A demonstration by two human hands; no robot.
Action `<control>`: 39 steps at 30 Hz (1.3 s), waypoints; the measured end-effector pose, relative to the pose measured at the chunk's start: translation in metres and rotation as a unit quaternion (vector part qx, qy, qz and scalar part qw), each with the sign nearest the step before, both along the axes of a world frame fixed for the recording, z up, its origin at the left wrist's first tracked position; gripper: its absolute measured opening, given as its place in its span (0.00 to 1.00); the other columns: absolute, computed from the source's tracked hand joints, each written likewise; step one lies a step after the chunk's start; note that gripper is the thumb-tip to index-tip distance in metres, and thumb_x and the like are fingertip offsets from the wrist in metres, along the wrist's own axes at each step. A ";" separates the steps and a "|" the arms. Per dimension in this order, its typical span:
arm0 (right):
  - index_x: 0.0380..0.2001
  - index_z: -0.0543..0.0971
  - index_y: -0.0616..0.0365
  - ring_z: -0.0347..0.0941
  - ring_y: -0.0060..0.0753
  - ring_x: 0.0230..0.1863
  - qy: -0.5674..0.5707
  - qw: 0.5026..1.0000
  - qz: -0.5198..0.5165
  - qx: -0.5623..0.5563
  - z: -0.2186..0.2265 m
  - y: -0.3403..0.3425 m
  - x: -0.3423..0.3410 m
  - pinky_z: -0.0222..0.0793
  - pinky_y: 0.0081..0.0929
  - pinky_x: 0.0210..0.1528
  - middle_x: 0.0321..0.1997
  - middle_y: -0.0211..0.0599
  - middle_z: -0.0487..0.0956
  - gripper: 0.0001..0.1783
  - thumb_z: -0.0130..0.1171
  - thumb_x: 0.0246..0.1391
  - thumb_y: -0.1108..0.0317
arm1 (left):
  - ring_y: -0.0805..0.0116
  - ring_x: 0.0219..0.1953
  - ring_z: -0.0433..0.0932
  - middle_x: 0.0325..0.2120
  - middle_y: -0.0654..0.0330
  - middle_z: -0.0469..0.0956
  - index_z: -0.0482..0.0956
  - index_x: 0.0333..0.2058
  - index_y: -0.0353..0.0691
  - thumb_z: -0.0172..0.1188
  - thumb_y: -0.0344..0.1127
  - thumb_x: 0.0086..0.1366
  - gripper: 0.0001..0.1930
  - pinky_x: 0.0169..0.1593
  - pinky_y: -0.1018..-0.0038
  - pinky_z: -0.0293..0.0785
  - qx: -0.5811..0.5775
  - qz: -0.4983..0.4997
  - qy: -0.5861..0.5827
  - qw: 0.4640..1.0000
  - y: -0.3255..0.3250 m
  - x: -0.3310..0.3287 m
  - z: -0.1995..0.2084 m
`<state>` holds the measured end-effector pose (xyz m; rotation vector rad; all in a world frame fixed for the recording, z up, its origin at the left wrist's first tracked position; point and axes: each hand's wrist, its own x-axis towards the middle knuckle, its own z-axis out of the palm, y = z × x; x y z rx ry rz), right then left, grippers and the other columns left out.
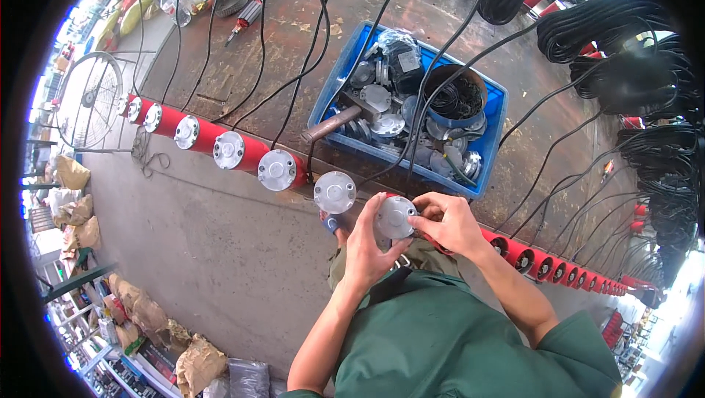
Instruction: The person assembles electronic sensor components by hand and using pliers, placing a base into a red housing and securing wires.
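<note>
In front of my body, a round silver-grey metal end cap (395, 217) faces up, with a raised centre and small holes near its rim. A little red shows behind its upper edge. My left hand (363, 250) curves around the cap's left side, thumb below and fingers above. Against the cap's right side, my right hand (453, 226) has its thumb and fingers pinched together; anything small between them is hidden. Just left of my hands is another capped end (335, 192). Beyond it, several red cylinders (252, 150) with similar caps line the table edge.
A blue crate (501, 104) on the worn table (308, 1) holds metal caps, a hammer (332, 123) and a round tub (481, 93). Uncapped red cylinders (544, 270) run off to the right. Black cables (507, 49) cross the table from coiled bundles (587, 27).
</note>
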<state>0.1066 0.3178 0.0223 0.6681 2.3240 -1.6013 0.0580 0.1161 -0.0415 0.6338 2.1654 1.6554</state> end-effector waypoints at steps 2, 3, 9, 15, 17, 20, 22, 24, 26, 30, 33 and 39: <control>0.50 0.85 0.66 0.86 0.23 0.26 -0.002 1.000 -0.007 -0.015 0.000 0.001 0.001 0.77 0.25 0.34 0.26 0.38 0.88 0.17 0.71 0.64 0.65 | 0.48 0.69 0.75 0.70 0.47 0.71 0.61 0.74 0.37 0.82 0.32 0.53 0.53 0.70 0.59 0.73 -0.005 -0.010 0.018 1.000 0.001 0.000 0.000; 0.49 0.85 0.66 0.86 0.23 0.26 0.009 1.000 0.003 -0.005 -0.001 0.001 0.001 0.77 0.25 0.34 0.27 0.38 0.88 0.16 0.70 0.65 0.65 | 0.47 0.69 0.75 0.70 0.47 0.71 0.61 0.74 0.37 0.82 0.32 0.53 0.52 0.70 0.59 0.73 -0.014 -0.006 0.018 1.000 0.001 0.000 0.001; 0.49 0.85 0.65 0.87 0.25 0.31 0.065 0.997 0.001 0.030 -0.027 0.015 0.006 0.79 0.27 0.38 0.32 0.40 0.90 0.14 0.68 0.65 0.67 | 0.51 0.69 0.75 0.70 0.49 0.73 0.62 0.73 0.39 0.82 0.33 0.52 0.52 0.69 0.59 0.75 -0.020 0.013 0.034 0.999 0.004 0.008 -0.012; 0.53 0.84 0.64 0.88 0.32 0.43 0.049 0.998 0.043 -0.025 -0.041 0.026 0.013 0.82 0.30 0.49 0.44 0.44 0.91 0.18 0.67 0.59 0.74 | 0.52 0.69 0.75 0.71 0.48 0.71 0.63 0.72 0.38 0.79 0.26 0.53 0.49 0.67 0.60 0.79 -0.008 0.019 0.081 0.997 0.009 0.012 -0.018; 0.55 0.83 0.66 0.86 0.28 0.49 -0.036 0.996 0.024 -0.081 -0.035 0.026 0.009 0.81 0.31 0.58 0.48 0.42 0.90 0.21 0.69 0.57 0.77 | 0.51 0.70 0.74 0.72 0.47 0.69 0.63 0.72 0.37 0.77 0.22 0.54 0.47 0.64 0.61 0.83 0.003 0.017 0.084 0.996 0.009 0.013 -0.020; 0.54 0.83 0.65 0.89 0.33 0.44 0.007 0.999 0.023 -0.049 -0.043 0.027 0.012 0.83 0.31 0.50 0.45 0.45 0.91 0.23 0.71 0.54 0.73 | 0.51 0.71 0.73 0.72 0.47 0.68 0.63 0.72 0.37 0.77 0.22 0.54 0.47 0.65 0.60 0.82 0.002 0.012 0.084 0.996 0.011 0.013 -0.019; 0.54 0.84 0.65 0.89 0.33 0.43 0.000 0.998 0.018 -0.058 -0.044 0.027 0.013 0.83 0.31 0.50 0.44 0.45 0.91 0.23 0.71 0.54 0.72 | 0.51 0.71 0.73 0.72 0.47 0.68 0.63 0.72 0.37 0.77 0.22 0.54 0.47 0.65 0.59 0.82 0.004 0.012 0.081 0.997 0.011 0.013 -0.020; 0.53 0.84 0.65 0.89 0.32 0.43 -0.007 0.998 0.015 -0.067 -0.048 0.027 0.013 0.83 0.31 0.50 0.44 0.45 0.91 0.23 0.72 0.53 0.72 | 0.51 0.72 0.72 0.72 0.47 0.68 0.63 0.71 0.37 0.77 0.22 0.54 0.47 0.65 0.58 0.82 0.006 0.015 0.078 0.997 0.011 0.013 -0.021; 0.53 0.85 0.64 0.88 0.31 0.43 0.032 0.998 0.031 -0.043 -0.053 0.027 0.013 0.82 0.31 0.49 0.43 0.45 0.91 0.23 0.72 0.53 0.70 | 0.50 0.72 0.71 0.73 0.47 0.67 0.64 0.71 0.38 0.77 0.21 0.54 0.46 0.66 0.57 0.82 0.007 0.012 0.079 0.997 0.010 0.013 -0.022; 0.53 0.85 0.63 0.88 0.30 0.43 0.007 0.997 0.020 -0.074 -0.052 0.031 0.013 0.82 0.31 0.49 0.42 0.45 0.91 0.24 0.73 0.52 0.68 | 0.50 0.72 0.71 0.72 0.47 0.68 0.65 0.70 0.39 0.77 0.22 0.55 0.45 0.65 0.57 0.83 0.008 0.015 0.076 0.997 0.011 0.013 -0.021; 0.52 0.86 0.63 0.88 0.30 0.42 0.010 0.997 0.018 -0.076 -0.054 0.031 0.013 0.82 0.31 0.50 0.42 0.45 0.91 0.23 0.73 0.52 0.68 | 0.49 0.72 0.72 0.72 0.47 0.69 0.66 0.70 0.40 0.78 0.23 0.55 0.45 0.64 0.57 0.83 0.000 0.017 0.085 0.996 0.012 0.012 -0.018; 0.52 0.86 0.63 0.88 0.30 0.43 0.010 0.998 0.020 -0.061 -0.055 0.029 0.013 0.81 0.31 0.51 0.42 0.45 0.91 0.23 0.73 0.52 0.68 | 0.46 0.70 0.74 0.71 0.46 0.71 0.68 0.67 0.40 0.78 0.25 0.54 0.42 0.65 0.57 0.80 -0.013 0.023 0.100 0.995 0.012 0.013 -0.016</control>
